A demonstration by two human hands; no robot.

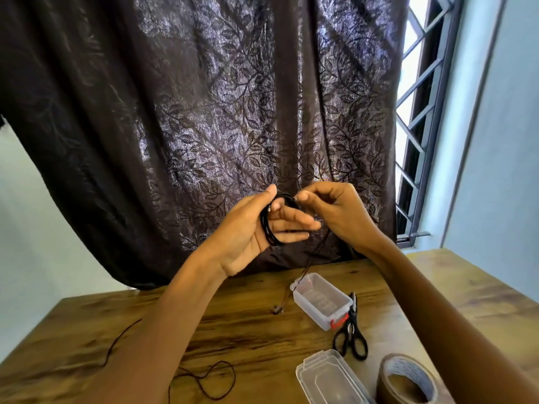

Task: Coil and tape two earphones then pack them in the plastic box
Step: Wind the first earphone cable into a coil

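Head view: left hand (250, 231), fingers straight, wears the coiled thin black earphone cable (266, 228) above the wooden table (262, 333), right hand (329, 211) pinches its strand on top, so keep wraps snug, even, tail fed without slack.

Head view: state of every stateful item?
first earphone, partly coiled round left hand fingers, right hand pinching its cable
second earphone, loose on table
plastic box, open
lid, off, on table
scissors, closed
tape roll, lying flat
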